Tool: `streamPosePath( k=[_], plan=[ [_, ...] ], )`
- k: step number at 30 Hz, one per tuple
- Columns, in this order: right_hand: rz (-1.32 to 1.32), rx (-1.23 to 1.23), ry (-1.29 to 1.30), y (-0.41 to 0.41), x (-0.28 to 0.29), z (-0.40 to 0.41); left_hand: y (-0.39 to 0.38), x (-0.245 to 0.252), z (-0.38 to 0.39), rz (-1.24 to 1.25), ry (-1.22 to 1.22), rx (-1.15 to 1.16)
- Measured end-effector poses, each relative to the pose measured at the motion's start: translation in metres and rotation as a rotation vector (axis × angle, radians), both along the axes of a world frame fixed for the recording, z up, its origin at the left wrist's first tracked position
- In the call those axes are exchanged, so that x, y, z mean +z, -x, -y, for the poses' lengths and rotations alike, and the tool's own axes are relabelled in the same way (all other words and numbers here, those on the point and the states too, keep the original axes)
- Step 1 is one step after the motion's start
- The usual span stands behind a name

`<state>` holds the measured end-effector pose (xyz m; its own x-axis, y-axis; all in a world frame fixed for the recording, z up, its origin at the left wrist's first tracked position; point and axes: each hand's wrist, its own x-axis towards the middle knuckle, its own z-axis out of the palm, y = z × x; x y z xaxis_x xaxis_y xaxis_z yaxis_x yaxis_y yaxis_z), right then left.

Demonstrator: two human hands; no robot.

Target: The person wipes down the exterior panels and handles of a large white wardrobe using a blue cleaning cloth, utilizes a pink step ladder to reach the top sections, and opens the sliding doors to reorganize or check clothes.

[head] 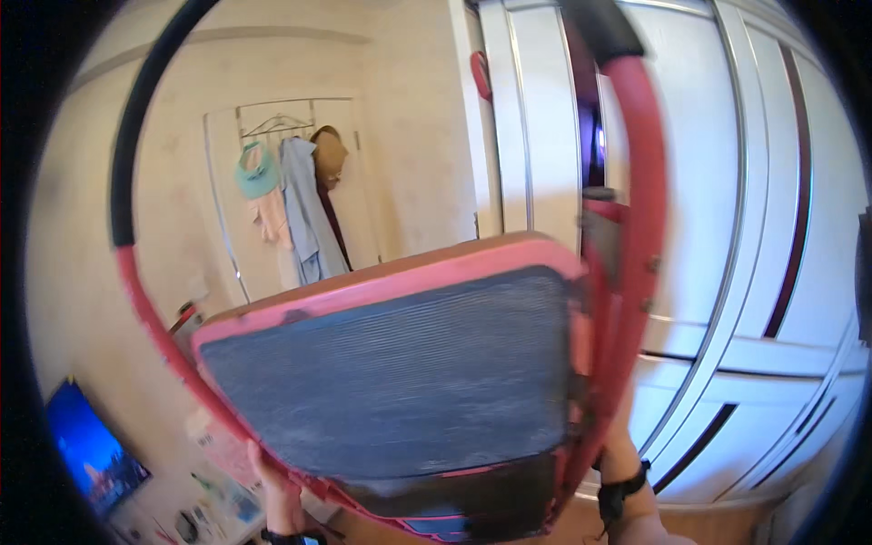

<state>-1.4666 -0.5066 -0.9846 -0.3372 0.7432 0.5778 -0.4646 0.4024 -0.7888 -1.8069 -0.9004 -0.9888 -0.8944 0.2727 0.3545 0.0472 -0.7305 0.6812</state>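
Note:
A large pink-red frame (640, 170) with black foam grips and a dark blue-grey ribbed panel (409, 375) fills the middle of the view, raised and tilted; it looks like a folding exercise machine. My left hand (272, 477) grips its lower left tube, the thumb showing over the edge. At the right, my right hand (618, 422) is mostly hidden behind the right tube; the forearm and a dark wristband show below it. The fingers of that hand are out of sight.
White sliding wardrobe doors (688, 204) stand close on the right. Clothes (300, 197) and hats hang on a door rack ahead. A lit screen (95, 449) and a table (150, 511) with small items are at the lower left. Wooden floor (586, 521) shows below.

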Motion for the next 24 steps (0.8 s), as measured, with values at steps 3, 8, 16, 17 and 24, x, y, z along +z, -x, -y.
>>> streamPosePath(
  k=[3,8,16,17,24],
  plan=[
    [0.006,-0.080,-0.293,0.108,0.037,0.015,0.072,-0.007,0.041,-0.108,-0.087,0.140],
    [-0.121,0.053,-0.406,0.285,0.037,-0.015,0.158,0.025,0.050,0.014,-0.085,0.505],
    [-0.117,0.260,-0.362,0.463,0.043,-0.072,0.230,0.056,-0.040,-0.146,0.034,0.667],
    [-0.138,0.249,-0.379,0.482,0.044,-0.079,0.249,0.053,-0.038,-0.114,0.027,0.661],
    [-0.189,0.141,-0.309,0.598,0.043,-0.139,0.393,0.035,-0.077,-0.055,0.025,0.676]
  ],
)
